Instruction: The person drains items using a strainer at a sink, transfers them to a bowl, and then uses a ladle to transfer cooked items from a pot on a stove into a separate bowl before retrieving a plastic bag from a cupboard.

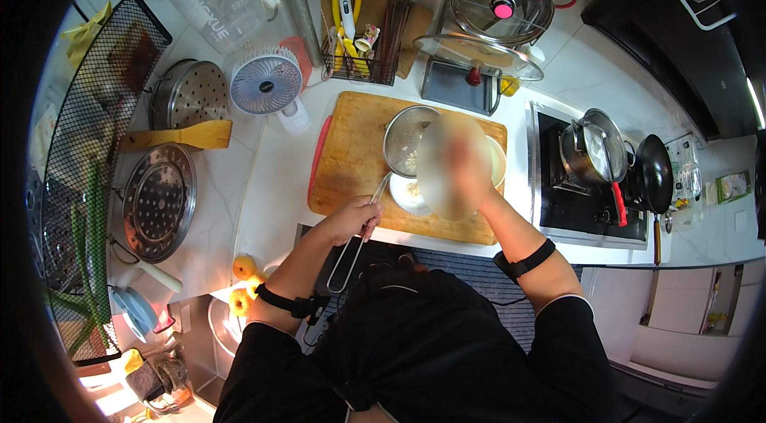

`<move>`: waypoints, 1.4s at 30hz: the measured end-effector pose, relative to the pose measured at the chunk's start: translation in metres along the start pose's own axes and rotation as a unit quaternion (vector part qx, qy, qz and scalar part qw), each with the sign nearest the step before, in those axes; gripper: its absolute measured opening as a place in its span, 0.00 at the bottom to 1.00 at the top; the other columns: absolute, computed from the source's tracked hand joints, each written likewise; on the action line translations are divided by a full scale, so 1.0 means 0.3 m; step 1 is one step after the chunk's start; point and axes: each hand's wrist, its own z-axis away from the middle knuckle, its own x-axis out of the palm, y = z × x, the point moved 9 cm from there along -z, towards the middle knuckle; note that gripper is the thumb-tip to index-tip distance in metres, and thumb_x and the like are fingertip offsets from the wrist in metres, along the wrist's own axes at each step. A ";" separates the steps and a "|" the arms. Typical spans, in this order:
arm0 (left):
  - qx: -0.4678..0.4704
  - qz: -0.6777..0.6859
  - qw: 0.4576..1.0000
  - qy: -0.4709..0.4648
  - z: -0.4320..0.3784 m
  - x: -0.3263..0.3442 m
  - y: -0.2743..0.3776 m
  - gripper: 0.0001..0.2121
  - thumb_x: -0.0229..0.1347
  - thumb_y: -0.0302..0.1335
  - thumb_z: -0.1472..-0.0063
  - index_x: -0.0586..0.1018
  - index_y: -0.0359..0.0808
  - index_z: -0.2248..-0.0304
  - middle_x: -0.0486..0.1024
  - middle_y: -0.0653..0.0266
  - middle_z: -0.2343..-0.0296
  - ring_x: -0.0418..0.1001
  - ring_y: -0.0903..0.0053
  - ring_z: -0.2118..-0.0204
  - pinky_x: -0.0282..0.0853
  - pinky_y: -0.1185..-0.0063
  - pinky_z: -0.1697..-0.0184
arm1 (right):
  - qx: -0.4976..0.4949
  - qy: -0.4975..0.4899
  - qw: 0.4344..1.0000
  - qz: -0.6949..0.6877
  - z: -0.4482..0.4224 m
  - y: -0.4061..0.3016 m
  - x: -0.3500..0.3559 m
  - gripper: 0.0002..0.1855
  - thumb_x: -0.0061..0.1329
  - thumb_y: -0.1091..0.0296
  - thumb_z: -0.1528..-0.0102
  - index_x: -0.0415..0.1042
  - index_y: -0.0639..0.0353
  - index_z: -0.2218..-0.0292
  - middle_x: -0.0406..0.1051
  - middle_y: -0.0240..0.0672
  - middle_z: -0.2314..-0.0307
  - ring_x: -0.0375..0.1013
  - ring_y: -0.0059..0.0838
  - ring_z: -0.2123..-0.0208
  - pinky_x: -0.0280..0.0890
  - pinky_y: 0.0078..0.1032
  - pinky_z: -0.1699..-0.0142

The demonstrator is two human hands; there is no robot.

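Note:
My left hand [354,220] is closed around the wire handle of a fine-mesh strainer [408,140], whose round basket is tilted above a wooden cutting board [350,147]. Pale bits lie in the mesh. Just below the basket, a white bowl [407,198] on the board holds more pale bits. My right hand [470,174] is over the right part of the board, beside the strainer; a blur hides its fingers and whatever they may hold. Partly behind that hand shows the rim of a cream-coloured bowl [498,162].
A gas stove [556,207] with a steel pot [571,153] and a black pan [653,174] stands at the right. Behind the board are a utensil basket [359,70], a grey tray [458,88] and glass lids [501,1]. A small fan [266,85] and perforated steamer trays [160,201] stand left.

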 end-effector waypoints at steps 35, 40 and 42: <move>-0.031 0.087 0.996 0.019 -0.012 0.003 -0.016 0.11 0.40 0.36 0.36 0.66 0.39 0.71 0.61 0.72 0.83 0.61 0.82 0.83 0.61 0.82 0.78 | -0.049 0.001 0.998 -0.031 0.047 0.091 0.074 0.06 0.42 0.78 0.49 0.64 0.63 0.66 0.70 0.46 0.79 0.71 0.43 0.76 0.65 0.30 0.70; -0.017 0.100 0.994 0.044 -0.020 -0.046 -0.019 0.14 0.40 0.38 0.35 0.69 0.36 0.67 0.61 0.72 0.83 0.61 0.82 0.83 0.60 0.82 0.78 | -0.052 0.035 0.994 -0.089 0.062 0.101 0.069 0.05 0.42 0.78 0.48 0.63 0.63 0.67 0.70 0.47 0.80 0.72 0.43 0.76 0.65 0.29 0.70; -0.003 0.070 0.995 0.071 -0.023 -0.096 -0.019 0.16 0.40 0.40 0.35 0.71 0.35 0.62 0.62 0.71 0.83 0.62 0.82 0.84 0.61 0.82 0.79 | -0.033 0.024 0.996 -0.074 0.065 0.133 0.071 0.05 0.42 0.78 0.49 0.64 0.63 0.67 0.71 0.47 0.78 0.72 0.45 0.74 0.66 0.32 0.70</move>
